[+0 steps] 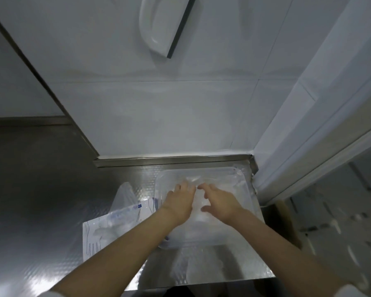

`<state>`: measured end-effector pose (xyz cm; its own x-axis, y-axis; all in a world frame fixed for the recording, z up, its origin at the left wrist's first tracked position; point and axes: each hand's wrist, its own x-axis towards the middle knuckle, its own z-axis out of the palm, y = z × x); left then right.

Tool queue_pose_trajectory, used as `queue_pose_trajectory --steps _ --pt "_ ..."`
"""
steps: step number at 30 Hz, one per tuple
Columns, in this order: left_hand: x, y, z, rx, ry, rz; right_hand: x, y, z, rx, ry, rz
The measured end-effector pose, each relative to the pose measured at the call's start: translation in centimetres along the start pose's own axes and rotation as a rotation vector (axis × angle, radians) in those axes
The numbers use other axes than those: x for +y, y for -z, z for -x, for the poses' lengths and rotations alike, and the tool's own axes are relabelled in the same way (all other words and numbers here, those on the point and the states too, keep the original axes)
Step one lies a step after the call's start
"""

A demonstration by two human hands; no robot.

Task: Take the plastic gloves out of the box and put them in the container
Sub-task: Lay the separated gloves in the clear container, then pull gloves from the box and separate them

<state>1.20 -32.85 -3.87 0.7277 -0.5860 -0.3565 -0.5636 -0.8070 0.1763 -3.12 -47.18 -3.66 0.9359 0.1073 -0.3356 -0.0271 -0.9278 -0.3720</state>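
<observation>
A clear plastic container [242, 179] sits on the steel counter by the right wall. Thin, see-through plastic gloves [198, 213] lie piled inside it. Both my hands reach into the container over the pile. My left hand [180, 200] lies palm down with fingers stretched forward onto the gloves. My right hand [217, 200] hovers beside it, fingers spread and slightly bent, touching the pile. The white glove box [107, 226], printed with blue hand outlines, lies flat to the left of the container, partly under my left forearm.
A loose clear plastic bag [122, 196] lies behind the box. More crumpled clear plastic [193, 266] lies at the counter's front edge. The steel counter [41, 211] extends left; tiled walls [159, 103] close the back and right.
</observation>
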Motion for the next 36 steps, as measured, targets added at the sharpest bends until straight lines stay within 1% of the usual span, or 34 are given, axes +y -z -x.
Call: queue_pose_trajectory --steps 3,5,10,13,15,18,20,21,23,25,26,28,31,33,34,36 --pt "0.1 -1.5 -0.6 -0.167 0.052 -0.052 1.0 -1.5 -1.0 -0.142 -0.074 0.047" --pt "-0.1 -2.0 -0.8 -0.222 0.056 -0.106 1.4 -2.1 -1.3 -0.192 -0.106 0.098" --pt "-0.5 -3.1 -1.2 -0.255 0.004 -0.298 2.4 -2.8 -1.0 -0.195 -0.148 0.276" --pt "-0.7 -3.4 -1.3 -0.28 -0.012 -0.306 2.5 -2.9 -0.9 -0.209 -0.161 0.302" --pt "-0.8 -3.2 -1.0 -0.315 -0.011 -0.256 2.3 -2.6 -1.0 -0.232 -0.168 0.3" --pt "-0.6 -1.7 0.0 -0.322 -0.046 -0.242 1.5 -1.8 -1.0 -0.238 -0.209 0.224" --pt "-0.5 0.0 1.2 -0.281 -0.099 -0.251 0.4 -0.7 -0.3 -0.152 -0.205 0.155" --pt "-0.6 1.0 1.9 -0.224 -0.124 -0.237 -0.4 -0.1 0.1 -0.079 -0.194 0.121" --pt "-1.2 2.6 3.7 -0.021 -0.16 -0.171 -2.3 1.0 1.3 0.096 -0.159 0.038" --pt "-2.5 3.8 5.4 0.169 -0.168 -0.041 -4.5 1.7 2.2 0.294 -0.076 -0.07" --pt "-3.5 4.1 6.5 0.225 -0.161 0.035 -5.9 1.8 2.6 0.368 -0.016 -0.12" --pt "-5.8 4.2 8.6 0.3 -0.129 0.152 -9.1 1.5 3.3 0.441 0.11 -0.202" --pt "-9.6 2.8 11.5 0.35 -0.003 0.228 -13.5 -0.2 4.0 0.413 0.297 -0.196" --pt "-11.8 1.2 13.1 0.306 0.115 0.213 -15.9 -1.9 4.0 0.332 0.39 -0.144" --pt "-12.7 0.3 13.8 0.266 0.177 0.188 -16.9 -2.8 3.9 0.269 0.408 -0.122" --pt "-14.2 -1.8 15.1 0.166 0.288 0.145 -18.6 -5.0 3.5 0.133 0.37 -0.081"
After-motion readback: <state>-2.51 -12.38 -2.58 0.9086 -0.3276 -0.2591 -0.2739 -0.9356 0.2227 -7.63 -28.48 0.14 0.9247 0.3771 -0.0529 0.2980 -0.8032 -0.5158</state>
